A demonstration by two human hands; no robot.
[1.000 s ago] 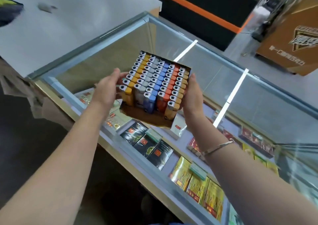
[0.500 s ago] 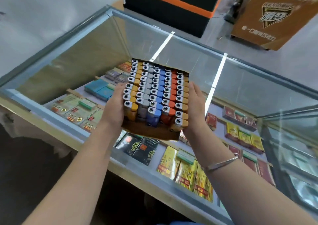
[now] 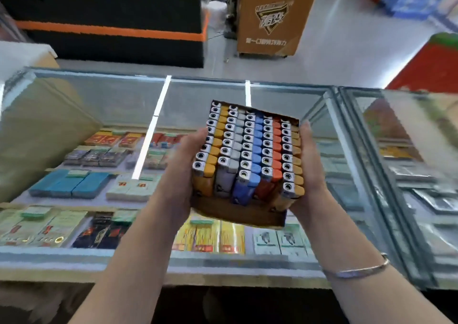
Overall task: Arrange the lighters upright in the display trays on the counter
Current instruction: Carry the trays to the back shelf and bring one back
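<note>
A brown cardboard display tray (image 3: 238,213) is held in the air above the glass counter (image 3: 104,93). It is packed with several upright lighters (image 3: 250,150) in rows of orange, grey, blue, red and orange, metal tops up. My left hand (image 3: 182,167) grips the tray's left side, fingers hidden behind it. My right hand (image 3: 308,172) holds the right side, fingers running up along the wall. The tray tilts a little toward me.
Under the counter glass lie several cigarette packs (image 3: 208,235) in rows. A second glass case (image 3: 409,175) adjoins on the right. Beyond the counter stand a brown carton (image 3: 270,16) and a black block with an orange stripe (image 3: 111,30).
The view has swung right and up, so the counter now lies square in front. The tray, still held in both hands, has shifted right across the counter.
</note>
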